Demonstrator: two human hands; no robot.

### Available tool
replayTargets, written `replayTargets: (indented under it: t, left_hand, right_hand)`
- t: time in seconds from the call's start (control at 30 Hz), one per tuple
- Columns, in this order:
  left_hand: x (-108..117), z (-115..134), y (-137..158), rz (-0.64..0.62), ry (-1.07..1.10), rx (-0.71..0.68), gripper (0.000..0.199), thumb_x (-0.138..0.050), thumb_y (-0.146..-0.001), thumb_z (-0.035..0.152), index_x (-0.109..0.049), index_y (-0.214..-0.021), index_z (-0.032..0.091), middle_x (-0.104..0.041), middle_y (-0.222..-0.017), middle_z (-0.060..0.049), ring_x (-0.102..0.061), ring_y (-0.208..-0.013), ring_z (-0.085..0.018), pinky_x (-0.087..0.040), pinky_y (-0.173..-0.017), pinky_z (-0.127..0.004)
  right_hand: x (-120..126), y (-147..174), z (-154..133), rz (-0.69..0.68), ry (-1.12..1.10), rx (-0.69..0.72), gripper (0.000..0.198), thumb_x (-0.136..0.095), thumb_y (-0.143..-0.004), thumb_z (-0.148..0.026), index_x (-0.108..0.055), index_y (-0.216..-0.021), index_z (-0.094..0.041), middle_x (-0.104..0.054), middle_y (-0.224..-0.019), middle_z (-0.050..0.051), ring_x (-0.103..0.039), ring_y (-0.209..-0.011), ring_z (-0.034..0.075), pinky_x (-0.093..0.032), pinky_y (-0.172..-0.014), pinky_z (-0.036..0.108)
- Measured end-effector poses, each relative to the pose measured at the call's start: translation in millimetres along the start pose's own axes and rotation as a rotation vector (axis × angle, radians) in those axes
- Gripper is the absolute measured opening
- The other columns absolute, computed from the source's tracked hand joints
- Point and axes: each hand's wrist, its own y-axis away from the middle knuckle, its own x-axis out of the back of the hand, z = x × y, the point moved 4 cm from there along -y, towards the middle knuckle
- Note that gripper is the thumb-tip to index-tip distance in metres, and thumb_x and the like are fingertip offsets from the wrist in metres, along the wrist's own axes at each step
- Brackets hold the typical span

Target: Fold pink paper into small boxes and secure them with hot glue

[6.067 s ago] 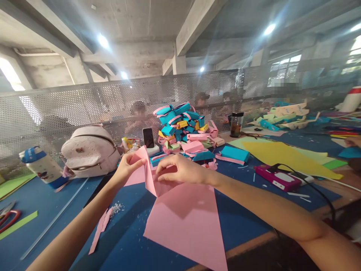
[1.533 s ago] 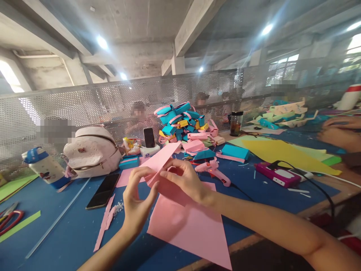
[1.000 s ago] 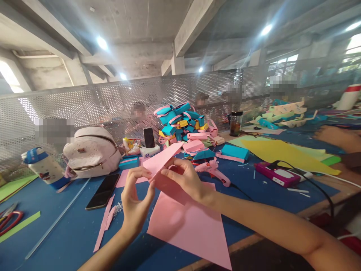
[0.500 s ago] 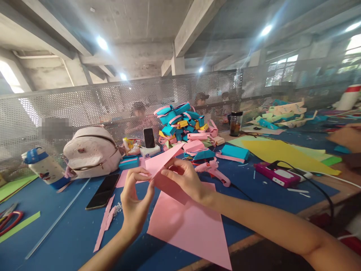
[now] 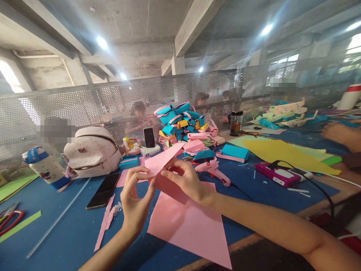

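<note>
A folded piece of pink paper [image 5: 170, 190] is held up between my two hands, over the blue table. My left hand [image 5: 137, 197] pinches its left end between thumb and fingers. On the upper edge, near the crease, my right hand [image 5: 184, 178] grips the same paper with thumb and bent fingers. Below lies a larger flat sheet of pink paper [image 5: 188, 235], reaching past the table's front edge. Just beyond my right hand rests a pink glue gun [image 5: 213, 171] with a black cord.
A pile of blue, pink and yellow paper boxes [image 5: 183, 122] stands at the back. Left are a white backpack [image 5: 93, 152], a bottle [image 5: 46, 169], a phone [image 5: 103, 191] and scissors [image 5: 12, 218]. Yellow paper [image 5: 282, 154] and a purple device [image 5: 278, 174] lie right, near another person's hand [image 5: 340, 133].
My hands and the folded paper have barely moved. At the far right, the other person's hand has shifted and shows more clearly.
</note>
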Motion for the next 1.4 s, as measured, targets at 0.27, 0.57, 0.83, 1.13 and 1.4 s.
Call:
replayTargets:
  t: [0.27, 0.57, 0.83, 1.13, 1.4]
  left_hand:
    - [0.4, 0.4, -1.1, 0.003, 0.01, 0.018, 0.007, -0.07, -0.083, 0.017, -0.065, -0.08, 0.022, -0.06, -0.094, -0.003, -0.06, -0.093, -0.017, -0.047, -0.082, -0.031]
    - [0.9, -0.6, 0.7, -0.002, 0.002, 0.023, 0.007, -0.07, -0.083, 0.016, -0.067, -0.081, 0.022, -0.06, -0.095, -0.003, -0.06, -0.093, -0.018, -0.047, -0.082, -0.031]
    - [1.2, -2.7, 0.7, 0.007, -0.017, 0.021, 0.005, -0.07, -0.083, 0.019, -0.068, -0.079, 0.022, -0.062, -0.093, -0.004, -0.061, -0.091, -0.019, -0.05, -0.08, -0.032]
    - [1.5, -2.2, -0.3, 0.007, -0.037, 0.017, 0.004, -0.072, -0.082, 0.019, -0.069, -0.082, 0.023, -0.064, -0.097, -0.004, -0.062, -0.097, -0.019, -0.049, -0.085, -0.033]
    - [2.8, -4.1, 0.8, 0.009, -0.029, 0.016, 0.004, -0.071, -0.083, 0.02, -0.068, -0.086, 0.022, -0.063, -0.098, -0.004, -0.062, -0.098, -0.02, -0.048, -0.087, -0.034]
  right_hand:
    - [-1.0, 0.3, -1.8, 0.005, 0.024, 0.01, 0.025, -0.075, -0.078, -0.043, -0.068, -0.073, -0.02, -0.067, -0.074, 0.001, -0.061, -0.069, 0.015, -0.05, -0.068, 0.028]
    - [-2.0, 1.3, -2.6, 0.003, 0.047, 0.027, 0.024, -0.075, -0.079, -0.043, -0.069, -0.072, -0.02, -0.067, -0.073, 0.001, -0.06, -0.068, 0.015, -0.048, -0.065, 0.027]
    - [-3.0, 1.4, -1.4, -0.009, 0.045, 0.021, 0.023, -0.075, -0.079, -0.042, -0.07, -0.073, -0.021, -0.068, -0.073, 0.001, -0.06, -0.068, 0.015, -0.048, -0.065, 0.028]
    - [-1.3, 2.3, -1.7, -0.003, 0.031, 0.012, 0.02, -0.075, -0.08, -0.039, -0.069, -0.075, -0.02, -0.069, -0.076, 0.001, -0.063, -0.072, 0.016, -0.05, -0.068, 0.028]
    - [3.6, -0.4, 3.2, 0.053, 0.034, 0.023, 0.014, -0.074, -0.081, -0.034, -0.069, -0.075, -0.022, -0.067, -0.075, 0.0, -0.062, -0.071, 0.015, -0.05, -0.067, 0.029]
